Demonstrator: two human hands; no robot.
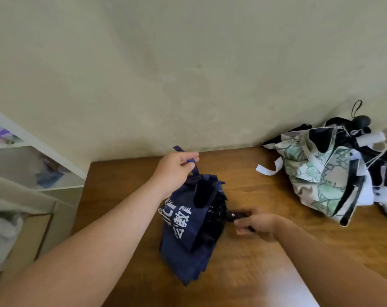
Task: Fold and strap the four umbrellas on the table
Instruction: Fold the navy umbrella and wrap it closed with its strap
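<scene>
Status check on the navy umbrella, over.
Left hand pinches strap, right hand grips handle. Navy umbrella loose, unstrapped. Other umbrellas piled far right, clear.

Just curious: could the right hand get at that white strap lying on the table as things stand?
Probably yes, but not at once. The table between the right hand and the white strap looks bare, so the way seems free. That hand, though, grips the navy umbrella's handle and would have to let go first.
</scene>
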